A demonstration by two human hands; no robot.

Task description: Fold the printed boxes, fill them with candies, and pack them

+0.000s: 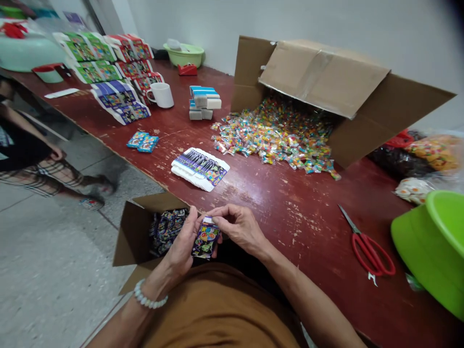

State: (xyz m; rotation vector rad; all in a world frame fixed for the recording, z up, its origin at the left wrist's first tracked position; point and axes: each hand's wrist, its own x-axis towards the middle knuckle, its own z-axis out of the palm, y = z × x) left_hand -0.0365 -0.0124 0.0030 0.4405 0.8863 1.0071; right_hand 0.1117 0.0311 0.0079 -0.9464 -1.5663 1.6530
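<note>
My left hand (184,241) is closed around a small purple printed box (206,241), held upright in front of my body. At its top, my right hand (237,226) pinches the white end flap (208,220) between thumb and fingers. Whether anything is inside the box I cannot tell. Below and left of my hands stands an open carton (134,232) holding many dark printed packs (168,229). A stack of flat purple box blanks (200,168) lies on the table just beyond. Farther back, wrapped candies (275,135) spill from a large cardboard box (384,116).
On the red table (290,212) are red-handled scissors (371,251), a green tub (427,241), blue packs (142,141), a white mug (162,95), stacked blue-and-white cards (205,102) and rows of printed boxes (119,101). A person (32,145) is at the left.
</note>
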